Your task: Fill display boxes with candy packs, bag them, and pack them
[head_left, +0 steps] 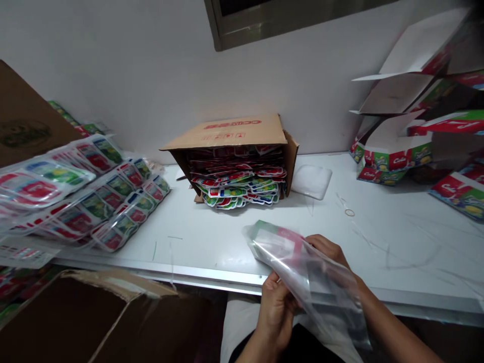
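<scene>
Left hand [276,302]: 6 o'clock, pinching the near edge of the clear bag [302,267], probably to keep it taut.
Right hand [328,249]: 5 o'clock, clasping the bag's far side.
Bag position: over the table [227,242] front edge, with a colourful packet inside.
Carton [242,132]: 12 o'clock, tipped sideways, so its packets [242,186] face the hands.
Bagged stacks [86,191]: 9 o'clock, fanned out.
Rubber band [349,212]: 2 o'clock, lying loose.

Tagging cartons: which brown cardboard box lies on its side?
The brown box on the table by the wall: its mouth faces the camera, stacked sachets showing. The carton below the table edge opens upward.
</scene>
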Action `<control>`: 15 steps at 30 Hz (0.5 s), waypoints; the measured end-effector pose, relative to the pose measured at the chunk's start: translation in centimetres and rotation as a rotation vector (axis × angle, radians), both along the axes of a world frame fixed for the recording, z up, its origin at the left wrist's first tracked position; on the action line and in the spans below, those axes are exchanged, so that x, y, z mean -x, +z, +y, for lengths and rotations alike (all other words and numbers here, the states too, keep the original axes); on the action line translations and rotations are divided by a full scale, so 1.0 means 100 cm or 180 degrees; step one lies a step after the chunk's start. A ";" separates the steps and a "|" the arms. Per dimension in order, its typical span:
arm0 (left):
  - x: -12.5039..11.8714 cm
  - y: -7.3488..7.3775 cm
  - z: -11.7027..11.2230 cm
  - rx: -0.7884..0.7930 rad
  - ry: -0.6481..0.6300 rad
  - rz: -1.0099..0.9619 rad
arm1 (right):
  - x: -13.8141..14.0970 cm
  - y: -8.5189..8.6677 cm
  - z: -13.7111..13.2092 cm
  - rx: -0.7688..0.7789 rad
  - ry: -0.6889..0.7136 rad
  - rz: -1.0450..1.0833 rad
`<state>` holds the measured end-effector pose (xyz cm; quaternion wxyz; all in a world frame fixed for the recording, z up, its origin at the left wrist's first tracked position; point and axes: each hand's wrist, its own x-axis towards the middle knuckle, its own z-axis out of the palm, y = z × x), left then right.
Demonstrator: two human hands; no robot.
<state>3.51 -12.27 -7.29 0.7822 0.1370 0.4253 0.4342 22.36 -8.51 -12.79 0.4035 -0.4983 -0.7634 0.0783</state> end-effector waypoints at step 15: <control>0.044 -0.051 0.031 -0.1276 0.1323 0.1834 | -0.001 -0.009 0.027 0.0171 -0.0167 -0.0478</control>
